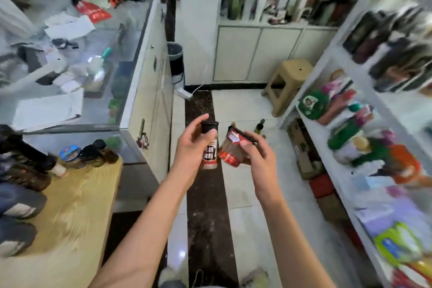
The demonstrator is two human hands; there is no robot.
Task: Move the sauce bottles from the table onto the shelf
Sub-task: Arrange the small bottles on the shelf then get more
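Carried mid-aisle between wooden counter (77, 199) and white shelf (332, 147): black-capped pepper shaker bottle (209, 147) pinched upright in left hand (190, 147) fingers, tilted red-labelled sauce jar (231, 151) gripped in right hand (257, 159), apparently for shelving.

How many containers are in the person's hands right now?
2. A black-capped bottle held upright in the left hand; a red-labelled jar, tilted, in the right hand. Both over the floor between table and shelf.
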